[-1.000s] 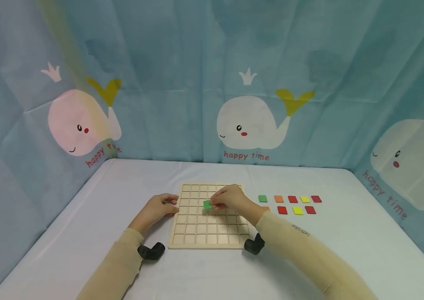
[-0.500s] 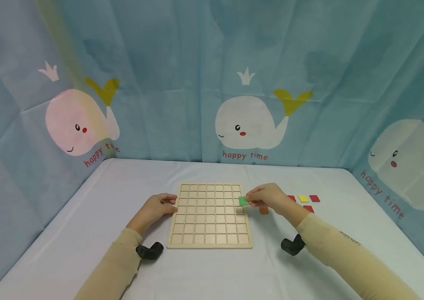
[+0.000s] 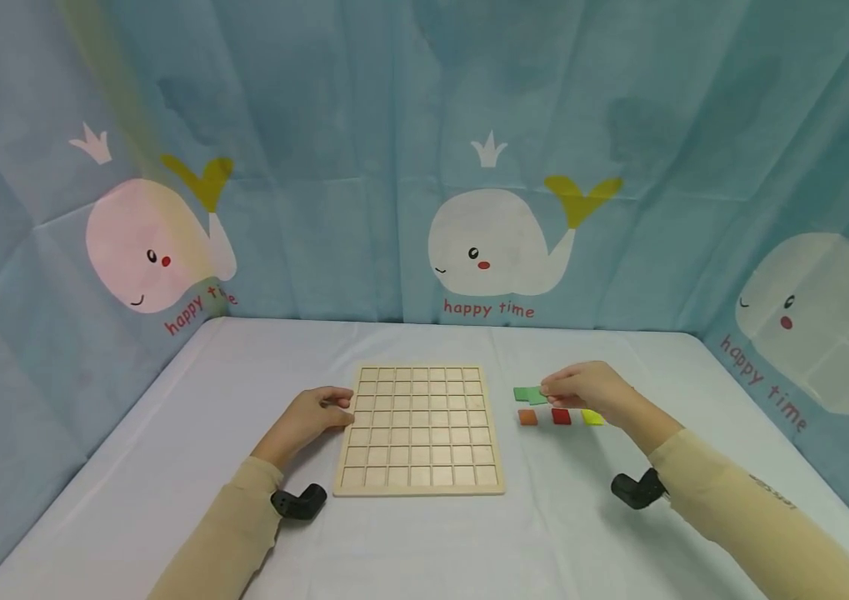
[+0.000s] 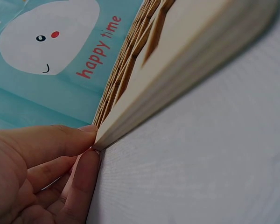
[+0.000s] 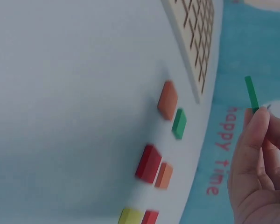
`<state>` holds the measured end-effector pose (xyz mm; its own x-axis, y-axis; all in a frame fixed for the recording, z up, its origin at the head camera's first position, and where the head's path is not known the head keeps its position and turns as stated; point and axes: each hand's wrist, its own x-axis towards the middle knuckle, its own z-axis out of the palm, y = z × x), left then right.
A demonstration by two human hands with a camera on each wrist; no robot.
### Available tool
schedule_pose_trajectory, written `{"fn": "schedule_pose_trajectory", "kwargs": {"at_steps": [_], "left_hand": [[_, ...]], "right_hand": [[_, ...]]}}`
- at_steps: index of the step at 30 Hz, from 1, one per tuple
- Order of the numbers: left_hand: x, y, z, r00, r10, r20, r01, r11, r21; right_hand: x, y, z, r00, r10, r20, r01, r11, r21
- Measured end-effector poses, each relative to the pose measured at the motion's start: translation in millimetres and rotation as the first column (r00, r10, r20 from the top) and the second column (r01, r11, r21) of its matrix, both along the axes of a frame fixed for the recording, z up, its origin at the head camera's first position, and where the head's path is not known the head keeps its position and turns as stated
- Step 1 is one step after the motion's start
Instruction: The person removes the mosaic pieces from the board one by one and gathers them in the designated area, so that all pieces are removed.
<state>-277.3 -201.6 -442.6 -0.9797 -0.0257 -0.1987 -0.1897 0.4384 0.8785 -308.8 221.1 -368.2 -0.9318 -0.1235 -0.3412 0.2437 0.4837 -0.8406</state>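
My right hand [image 3: 589, 390] pinches a thin green square tile [image 5: 251, 92] between thumb and fingertips. In the head view the held tile overlaps another green tile [image 3: 520, 393] lying on the table; the right wrist view shows it raised, edge-on. My left hand [image 3: 312, 417] rests at the left edge of a pale wooden grid board [image 3: 501, 490]. Its thumb and a finger touch the rim, seen closely in the left wrist view, where the board [image 4: 177, 65] runs off to the upper right. The board's squares hold no tiles.
Right of the board lie an orange tile [image 3: 527, 417], a red tile [image 3: 561, 417] and a yellow tile [image 3: 592, 417]. Other tiles behind them are hidden by my right hand; the right wrist view shows a second orange tile [image 5: 164, 175]. A whale-print curtain [image 3: 319, 250] stands behind the table.
My right hand has carried the green tile rightward from over the middle of the board, past its right edge, to the loose tiles. My left hand has stayed at the board's edge.
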Motion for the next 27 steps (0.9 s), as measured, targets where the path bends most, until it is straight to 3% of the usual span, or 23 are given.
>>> {"fn": "schedule_pose_trajectory", "kwargs": {"at_steps": [6,15,27], "left_hand": [[0.5,-0.1,-0.5,1.000,-0.006,0.003,0.006,1.000,-0.001],[0.2,-3.1,-2.0,1.000,-0.009,-0.009,0.009,1.000,0.011],[-0.1,-0.6,-4.2,1.000,0.001,-0.019,-0.001,1.000,0.007]], "right_hand": [[3.5,32,-1.0,0.999,-0.034,0.032,0.033,0.999,0.015],[6.9,73,-3.7,0.999,-0.051,0.016,0.050,0.998,0.032],[9.1,129,-19.8,0.991,-0.134,0.032,0.132,0.990,0.053]]}}
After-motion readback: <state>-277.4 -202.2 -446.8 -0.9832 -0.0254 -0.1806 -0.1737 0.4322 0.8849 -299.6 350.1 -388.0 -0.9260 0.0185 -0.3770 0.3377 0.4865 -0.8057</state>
